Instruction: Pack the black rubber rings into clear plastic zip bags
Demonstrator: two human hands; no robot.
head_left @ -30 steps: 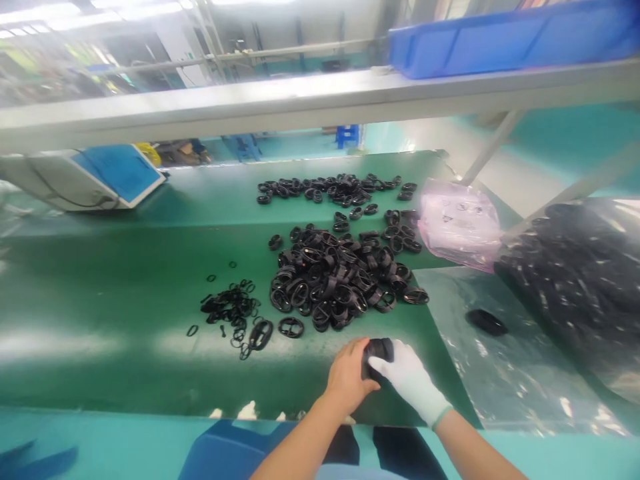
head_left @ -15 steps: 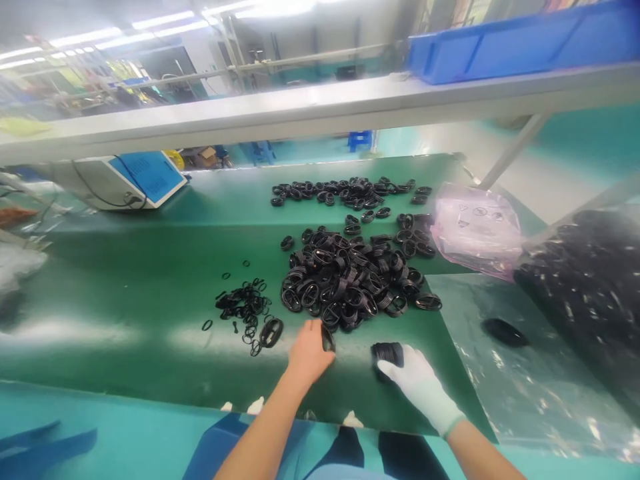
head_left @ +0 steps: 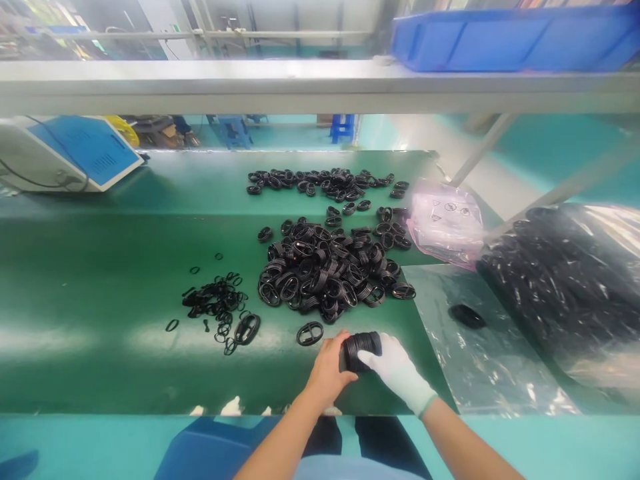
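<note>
A thick black coiled cable (head_left: 361, 351) is held between my two hands above the green mat. My bare left hand (head_left: 327, 370) grips its left end, the fingers partly behind it. My right hand (head_left: 397, 373), in a white glove, closes on its right side. Just up and left of the hands, a single oval cable coil (head_left: 310, 333) lies flat. Farther left rests another coil (head_left: 247, 329), beside a scatter of small black rings (head_left: 215, 298). Behind my hands spreads a large heap of black cable coils (head_left: 330, 267).
A second row of coils (head_left: 320, 181) lies at the back. To the right are a pinkish plastic bag (head_left: 445, 220), a clear sheet (head_left: 480, 360) with one dark coil (head_left: 467, 316), and a filled bag (head_left: 560, 267). A shelf (head_left: 280, 87) with a blue bin (head_left: 515, 43) spans overhead.
My left hand has let go of an oval coil, which now lies on the mat, and has moved right onto the coiled cable in my right hand. The view has shifted.
</note>
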